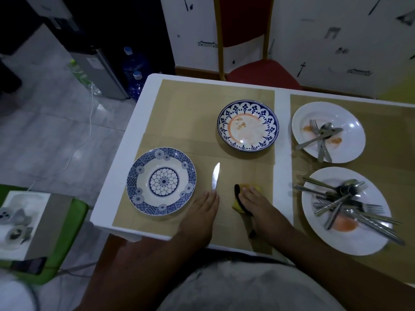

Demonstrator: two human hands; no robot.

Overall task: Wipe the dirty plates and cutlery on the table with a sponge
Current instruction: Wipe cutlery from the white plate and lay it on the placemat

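My left hand (202, 212) lies on the near placemat, covering the handle of a knife (215, 178) whose blade points away from me. Just right of it, my right hand (260, 207) presses on a yellow sponge (237, 205) with a dark scouring side. A clean-looking blue-patterned plate (134, 176) sits left of the knife. Farther back stands a blue floral plate (270, 122) with orange stains. On the right, a white plate (353, 122) holds forks and spoons. A nearer white plate (350, 242) carries several pieces of cutlery (341, 198) and an orange smear.
Tan placemats (184, 104) cover the white table (282, 131), whose left edge runs close to the blue-patterned plate. A red chair (262, 72) stands behind the table. Blue water bottles (134, 63) are on the floor, and a green stool (71, 212) with a box is at my left.
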